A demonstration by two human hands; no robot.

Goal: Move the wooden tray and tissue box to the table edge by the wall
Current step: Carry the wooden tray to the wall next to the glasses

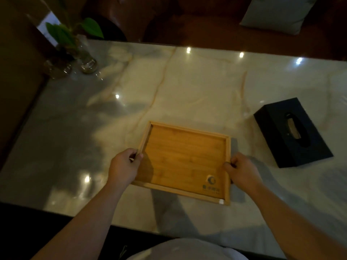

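Gripped at both short sides near the lower middle of the frame: wooden tray [185, 162], empty, left hand [124, 167] with fingers pinched over its left rim, right hand [241, 170] clamped likewise on the right rim. Sat apart at the right of the frame, untouched on the marble table [187, 81]: black tissue box [293, 132]. Judged as the first step, tray taken up but possibly not yet lifted, hard to tell in the dim light; called for next, a carry toward the left, stopping short of the glass vases [88, 61] at upper left.

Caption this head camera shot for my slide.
Both hands grip the wooden tray; black tissue box waits aside.
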